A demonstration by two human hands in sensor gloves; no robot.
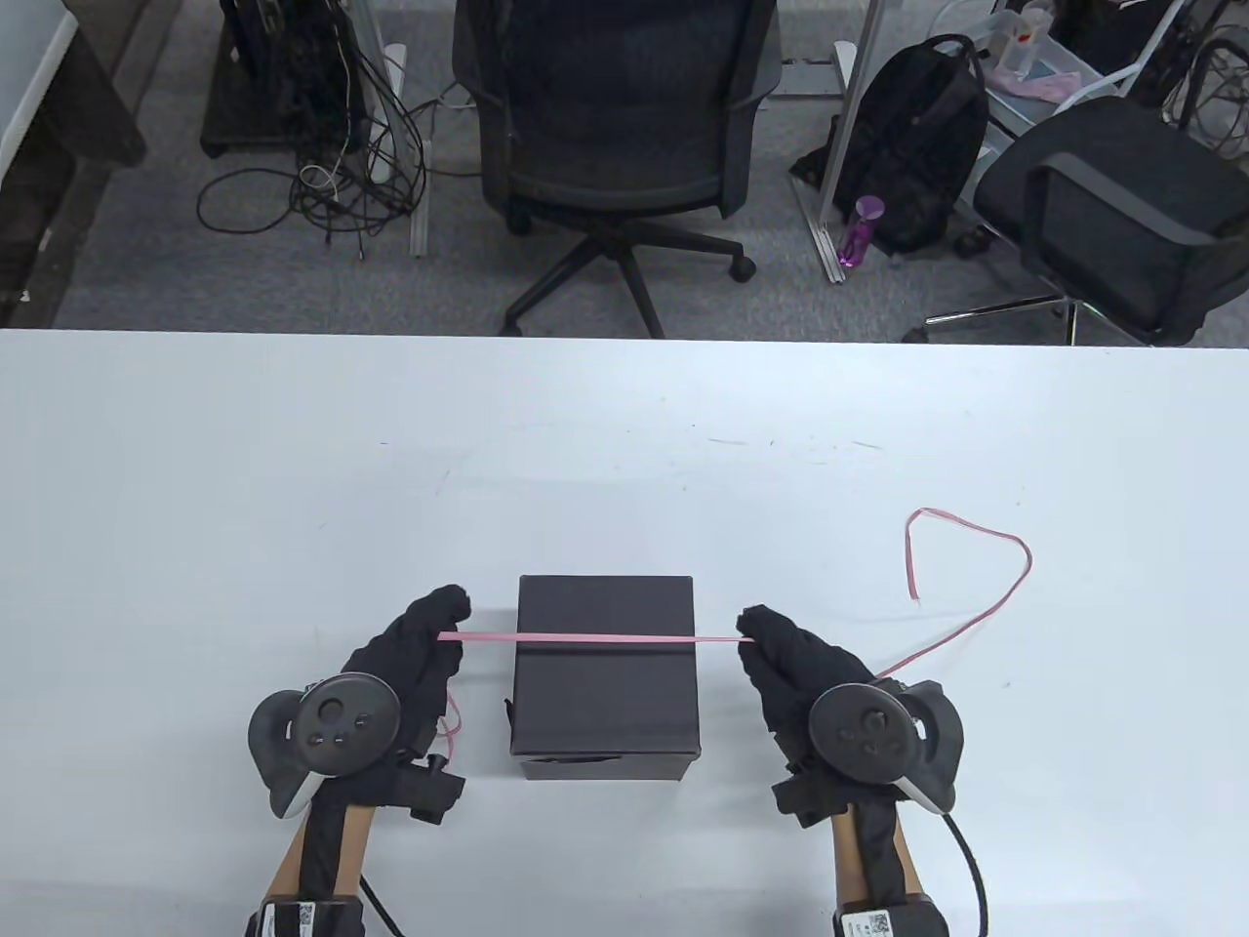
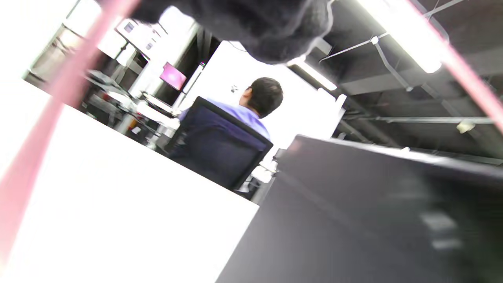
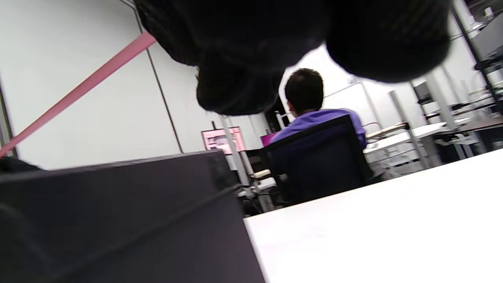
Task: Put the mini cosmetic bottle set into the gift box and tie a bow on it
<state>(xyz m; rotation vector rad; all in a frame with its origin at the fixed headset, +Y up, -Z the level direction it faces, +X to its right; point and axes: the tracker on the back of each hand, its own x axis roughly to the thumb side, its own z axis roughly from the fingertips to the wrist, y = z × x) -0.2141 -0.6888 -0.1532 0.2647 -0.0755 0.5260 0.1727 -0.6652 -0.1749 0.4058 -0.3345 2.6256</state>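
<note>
One closed black gift box sits on the white table near its front edge, a single pink ribbon stretched taut across its lid. The left hand pinches one end just left of the box; the right hand pinches the ribbon at right, the spare length curling away over the table. Two office chairs stand beyond.

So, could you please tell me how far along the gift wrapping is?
The black gift box is closed; the bottles aren't visible. In hand: the left hand and right hand pinch the pink ribbon, stretched across the lid. No knot or bow yet.
</note>
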